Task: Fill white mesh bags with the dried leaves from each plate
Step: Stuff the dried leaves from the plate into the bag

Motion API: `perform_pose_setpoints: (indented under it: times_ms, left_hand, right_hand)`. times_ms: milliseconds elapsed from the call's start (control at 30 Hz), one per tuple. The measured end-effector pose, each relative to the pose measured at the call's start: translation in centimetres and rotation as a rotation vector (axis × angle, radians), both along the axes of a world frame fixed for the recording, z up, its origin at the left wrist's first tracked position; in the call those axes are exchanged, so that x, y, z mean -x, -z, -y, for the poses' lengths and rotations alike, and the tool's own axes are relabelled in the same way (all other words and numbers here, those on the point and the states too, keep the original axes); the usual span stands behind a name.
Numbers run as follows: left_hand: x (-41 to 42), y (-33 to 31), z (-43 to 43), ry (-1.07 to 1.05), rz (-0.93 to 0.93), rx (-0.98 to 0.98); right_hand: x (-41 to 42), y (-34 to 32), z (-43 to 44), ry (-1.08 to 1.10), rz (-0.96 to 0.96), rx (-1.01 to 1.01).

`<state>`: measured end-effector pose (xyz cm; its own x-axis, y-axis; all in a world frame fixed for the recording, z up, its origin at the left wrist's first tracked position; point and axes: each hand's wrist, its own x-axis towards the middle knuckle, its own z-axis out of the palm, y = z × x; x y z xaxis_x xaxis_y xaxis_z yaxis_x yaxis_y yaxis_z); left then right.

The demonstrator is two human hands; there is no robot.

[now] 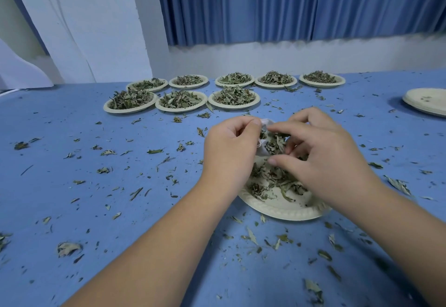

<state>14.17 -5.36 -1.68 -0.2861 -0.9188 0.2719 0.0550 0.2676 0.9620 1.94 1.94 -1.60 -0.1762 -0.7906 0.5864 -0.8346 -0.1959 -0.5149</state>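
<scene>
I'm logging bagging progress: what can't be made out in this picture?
- white mesh bag: head view, mostly hidden behind the left hand gripping it and the right hand pinching dried leaves; fill level unclear.
- near plate: far side covered by the right hand.
- stack of plates: cut off by the right edge; count unreadable.

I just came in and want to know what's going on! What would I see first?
Two hands work in the middle: the left hand holds a white mesh bag above a partly emptied plate, while the right hand pinches dried leaves at the bag. Behind them, eight plates heaped with leaves sit in two rows, and leaf crumbs litter the blue table.
</scene>
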Motion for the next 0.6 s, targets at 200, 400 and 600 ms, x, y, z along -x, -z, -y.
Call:
perform_pose_setpoints:
  times_ms: [200,400,600]
  left_hand:
    - [0.02,-0.13,-0.24,0.0,0.007,0.013]
    - [-0.04,-0.04,-0.16,0.033,0.006,0.01]
    - [0.11,0.17,-0.18,0.015,0.045,0.07]
  right_hand:
    - [0.58,0.03,0.16,-0.006,0.149,0.032]
    - [0.81,-0.17,0.22,-0.064,0.316,0.001]
    - [0.77,-0.2,0.2,0.007,0.172,0.007]
